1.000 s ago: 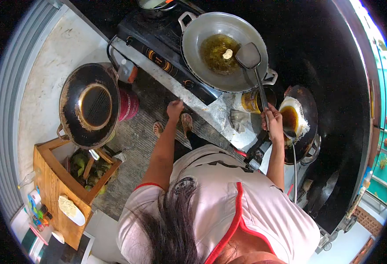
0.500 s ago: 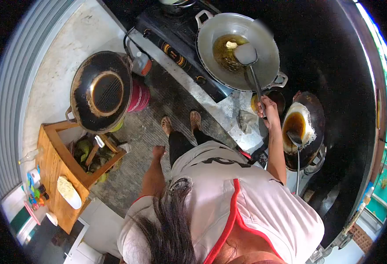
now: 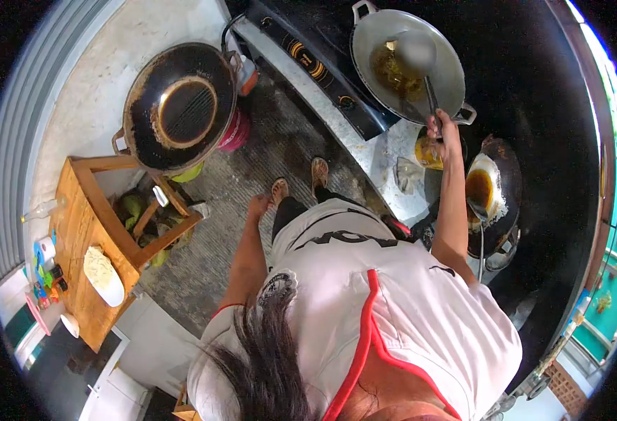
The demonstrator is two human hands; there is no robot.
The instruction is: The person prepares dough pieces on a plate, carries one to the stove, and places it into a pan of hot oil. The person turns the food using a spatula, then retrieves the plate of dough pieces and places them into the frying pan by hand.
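My right hand is closed round the dark handle of a spatula, whose wide rounded head is blurred over the wok. Under it, the pale metal wok on the stove holds a shallow pool of oil. A small pale yellow lump lies in the oil beside the spatula head. My left hand hangs low at my side above the floor, its fingers loosely curled, and nothing shows in it.
A black gas stove runs along the counter. On the right, a dark pan holds brown liquid and a ladle. At left are a large blackened wok and a wooden table bearing a white dish of pale food.
The spatula head has lifted and moved away from me over the wok. My left hand has swung forward. The whole view has shifted, with the stove and wok now higher in it.
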